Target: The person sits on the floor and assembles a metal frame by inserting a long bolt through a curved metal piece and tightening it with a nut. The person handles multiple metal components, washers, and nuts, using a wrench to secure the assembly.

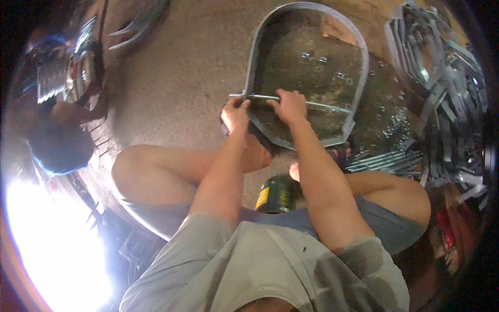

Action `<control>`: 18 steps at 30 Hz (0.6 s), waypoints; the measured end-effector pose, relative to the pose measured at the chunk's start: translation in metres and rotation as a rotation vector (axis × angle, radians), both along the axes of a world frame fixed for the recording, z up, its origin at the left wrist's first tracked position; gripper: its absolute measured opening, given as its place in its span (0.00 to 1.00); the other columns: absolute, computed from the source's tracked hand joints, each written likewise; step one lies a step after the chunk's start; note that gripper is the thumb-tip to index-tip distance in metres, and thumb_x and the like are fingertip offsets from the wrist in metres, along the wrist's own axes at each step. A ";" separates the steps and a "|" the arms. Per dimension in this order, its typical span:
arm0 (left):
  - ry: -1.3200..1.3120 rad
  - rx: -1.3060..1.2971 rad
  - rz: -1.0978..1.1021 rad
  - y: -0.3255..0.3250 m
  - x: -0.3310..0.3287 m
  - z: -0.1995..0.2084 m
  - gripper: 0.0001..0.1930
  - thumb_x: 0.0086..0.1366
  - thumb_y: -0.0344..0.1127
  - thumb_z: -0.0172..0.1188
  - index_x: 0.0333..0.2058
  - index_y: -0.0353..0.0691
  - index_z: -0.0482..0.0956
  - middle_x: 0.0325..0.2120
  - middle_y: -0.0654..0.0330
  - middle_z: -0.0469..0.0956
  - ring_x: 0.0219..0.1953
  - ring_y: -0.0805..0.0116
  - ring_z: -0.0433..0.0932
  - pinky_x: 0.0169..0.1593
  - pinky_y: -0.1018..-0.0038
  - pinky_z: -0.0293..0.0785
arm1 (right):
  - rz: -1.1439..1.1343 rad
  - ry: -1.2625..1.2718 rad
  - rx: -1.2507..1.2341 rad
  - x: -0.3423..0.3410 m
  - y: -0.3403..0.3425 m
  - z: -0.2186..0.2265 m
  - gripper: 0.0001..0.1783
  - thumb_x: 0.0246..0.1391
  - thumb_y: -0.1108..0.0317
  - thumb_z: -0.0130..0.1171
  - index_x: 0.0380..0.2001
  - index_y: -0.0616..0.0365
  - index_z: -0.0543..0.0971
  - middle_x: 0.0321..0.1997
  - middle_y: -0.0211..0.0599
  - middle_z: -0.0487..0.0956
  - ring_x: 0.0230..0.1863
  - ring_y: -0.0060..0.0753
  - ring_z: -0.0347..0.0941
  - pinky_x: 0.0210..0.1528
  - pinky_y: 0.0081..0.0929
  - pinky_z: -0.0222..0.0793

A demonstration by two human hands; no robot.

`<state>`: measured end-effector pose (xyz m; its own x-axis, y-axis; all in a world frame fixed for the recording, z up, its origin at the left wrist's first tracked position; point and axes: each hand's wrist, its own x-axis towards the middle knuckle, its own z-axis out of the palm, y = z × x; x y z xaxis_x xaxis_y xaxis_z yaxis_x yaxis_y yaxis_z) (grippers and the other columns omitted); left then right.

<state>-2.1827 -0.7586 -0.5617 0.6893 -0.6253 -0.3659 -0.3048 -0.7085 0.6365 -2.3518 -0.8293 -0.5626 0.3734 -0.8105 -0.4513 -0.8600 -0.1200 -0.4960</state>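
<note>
A flat grey metal band bent into a big loop (362, 57) lies on the floor in front of me. A thin metal rod (327, 106) crosses the loop from side to side, its left end sticking out past the band. My left hand (236, 115) is closed at that end, thumb and fingers bent in against the rod beside the band. Farther right, inside the loop, my right hand (292, 107) grips the rod between thumb and fingers. Whether a nut sits under the left fingertips is too small to tell. Several loose nuts (341, 75) lie within the loop.
More nuts (397, 124) are scattered right of the loop. Bundled rods (387, 162) lie by my right knee, and bent metal straps (452, 109) pile up at the far right. A dark green can (278, 193) stands between my legs. At left sits another person in a blue cap (61, 148).
</note>
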 end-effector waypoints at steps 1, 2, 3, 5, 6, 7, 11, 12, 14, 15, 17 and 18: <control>0.046 -0.036 0.023 -0.001 -0.001 -0.004 0.14 0.52 0.33 0.71 0.38 0.34 0.84 0.32 0.52 0.85 0.36 0.64 0.83 0.44 0.69 0.77 | -0.019 0.048 -0.119 0.002 0.005 -0.003 0.27 0.54 0.41 0.57 0.46 0.51 0.81 0.44 0.47 0.83 0.47 0.51 0.79 0.49 0.45 0.70; -0.011 -0.018 0.003 0.003 -0.001 -0.005 0.14 0.53 0.32 0.71 0.39 0.34 0.84 0.33 0.52 0.85 0.36 0.64 0.83 0.44 0.69 0.77 | -0.003 0.049 -0.094 0.004 0.007 -0.007 0.27 0.55 0.41 0.57 0.45 0.51 0.81 0.43 0.47 0.83 0.47 0.51 0.79 0.49 0.46 0.70; 0.017 -0.061 0.004 0.007 -0.001 -0.007 0.14 0.53 0.32 0.70 0.39 0.34 0.84 0.33 0.52 0.85 0.36 0.63 0.83 0.44 0.69 0.77 | 0.013 0.060 -0.070 0.003 0.006 -0.006 0.27 0.55 0.41 0.56 0.45 0.51 0.81 0.43 0.47 0.83 0.47 0.51 0.79 0.49 0.46 0.70; -0.016 -0.045 0.014 0.011 0.004 -0.013 0.14 0.54 0.32 0.70 0.39 0.35 0.84 0.34 0.52 0.85 0.37 0.63 0.83 0.45 0.69 0.77 | 0.029 0.067 0.017 0.007 0.003 -0.005 0.27 0.56 0.40 0.55 0.44 0.51 0.82 0.42 0.47 0.83 0.47 0.51 0.79 0.49 0.47 0.71; -0.007 -0.037 0.027 0.009 0.002 -0.009 0.14 0.54 0.33 0.70 0.39 0.35 0.84 0.34 0.53 0.85 0.37 0.63 0.83 0.46 0.69 0.76 | 0.029 0.068 0.077 0.007 -0.002 -0.002 0.27 0.56 0.40 0.54 0.43 0.50 0.82 0.42 0.47 0.83 0.47 0.52 0.79 0.49 0.47 0.71; 0.003 -0.029 0.039 0.007 -0.001 -0.003 0.14 0.54 0.33 0.70 0.39 0.36 0.84 0.34 0.53 0.85 0.37 0.64 0.83 0.46 0.69 0.76 | 0.028 0.071 0.137 0.007 -0.008 0.000 0.27 0.57 0.39 0.53 0.42 0.50 0.83 0.41 0.48 0.83 0.47 0.52 0.79 0.49 0.48 0.72; 0.031 -0.087 0.083 0.010 0.000 -0.011 0.13 0.54 0.34 0.69 0.39 0.37 0.85 0.34 0.54 0.85 0.37 0.64 0.83 0.46 0.68 0.76 | 0.056 0.048 0.300 0.008 -0.028 -0.003 0.27 0.57 0.39 0.52 0.38 0.52 0.84 0.42 0.50 0.83 0.49 0.54 0.78 0.51 0.49 0.72; -0.020 -0.002 0.052 0.013 0.000 -0.009 0.14 0.54 0.34 0.70 0.39 0.37 0.84 0.34 0.53 0.85 0.37 0.63 0.83 0.45 0.69 0.76 | 0.063 0.068 0.359 0.009 -0.028 0.001 0.27 0.57 0.40 0.54 0.42 0.52 0.83 0.45 0.50 0.82 0.51 0.54 0.77 0.52 0.48 0.71; 0.027 -0.026 0.054 0.011 0.003 -0.010 0.14 0.54 0.34 0.70 0.39 0.37 0.84 0.34 0.53 0.85 0.37 0.63 0.83 0.45 0.69 0.76 | 0.037 0.021 0.258 0.009 -0.022 0.005 0.27 0.57 0.41 0.55 0.45 0.52 0.81 0.47 0.49 0.81 0.51 0.54 0.77 0.52 0.48 0.71; 0.052 -0.038 0.055 0.010 0.004 -0.010 0.14 0.54 0.34 0.70 0.40 0.38 0.84 0.34 0.53 0.85 0.37 0.63 0.83 0.45 0.69 0.76 | 0.022 0.000 0.207 0.009 -0.020 0.006 0.27 0.57 0.42 0.55 0.47 0.52 0.80 0.48 0.48 0.81 0.51 0.53 0.77 0.52 0.48 0.71; 0.020 -0.042 0.037 0.006 0.006 -0.011 0.14 0.54 0.34 0.70 0.40 0.37 0.84 0.33 0.52 0.85 0.37 0.61 0.84 0.44 0.67 0.77 | -0.002 -0.105 0.077 0.004 -0.013 -0.008 0.27 0.58 0.42 0.54 0.48 0.52 0.79 0.48 0.49 0.81 0.51 0.54 0.77 0.51 0.49 0.71; 0.009 -0.032 0.032 0.011 0.005 -0.012 0.14 0.54 0.34 0.70 0.39 0.37 0.84 0.33 0.52 0.85 0.37 0.60 0.84 0.44 0.67 0.77 | -0.012 -0.152 0.023 0.001 -0.002 -0.018 0.27 0.58 0.43 0.54 0.49 0.52 0.78 0.48 0.49 0.80 0.51 0.54 0.76 0.51 0.49 0.71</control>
<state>-2.1779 -0.7478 -0.5740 0.7058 -0.6146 -0.3522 -0.2764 -0.6967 0.6620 -2.3503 -0.8318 -0.5804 0.4293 -0.8052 -0.4090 -0.7762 -0.0974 -0.6229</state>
